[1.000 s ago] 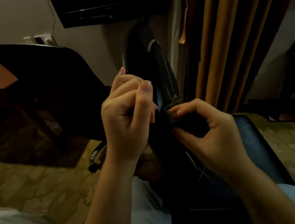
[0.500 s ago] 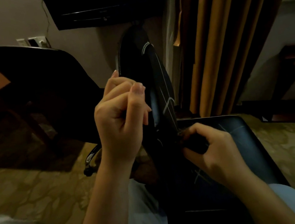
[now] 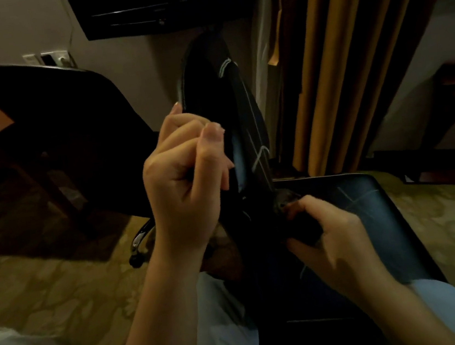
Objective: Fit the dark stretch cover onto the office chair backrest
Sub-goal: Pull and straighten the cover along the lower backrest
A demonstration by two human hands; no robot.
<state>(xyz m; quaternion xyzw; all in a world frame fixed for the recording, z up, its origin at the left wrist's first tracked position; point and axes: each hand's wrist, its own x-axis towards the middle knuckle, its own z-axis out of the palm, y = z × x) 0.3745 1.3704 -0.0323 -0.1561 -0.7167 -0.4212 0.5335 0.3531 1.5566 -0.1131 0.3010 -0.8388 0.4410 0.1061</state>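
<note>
Two pinch grips, left hand (image 3: 186,177) and right hand (image 3: 334,233), on the dark stretch cover (image 3: 246,112) (backrest (image 3: 197,73) partly inside)

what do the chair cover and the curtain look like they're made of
Cover: seemingly thin, matte dark stretch fabric; pale stitched seams show, and it bunches where the right hand pinches it. Curtain: probably heavy woven cloth, mustard, hanging in deep folds.

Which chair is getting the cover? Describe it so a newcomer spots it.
Start at the ochre curtains on the right. Just left of them, mid-view, the office chair backrest rises edge-on between the left hand and the right hand. Unlike the other dark chair by the wall at left, it wears the dark stretch cover with pale stitch lines, which both hands grip.
</note>
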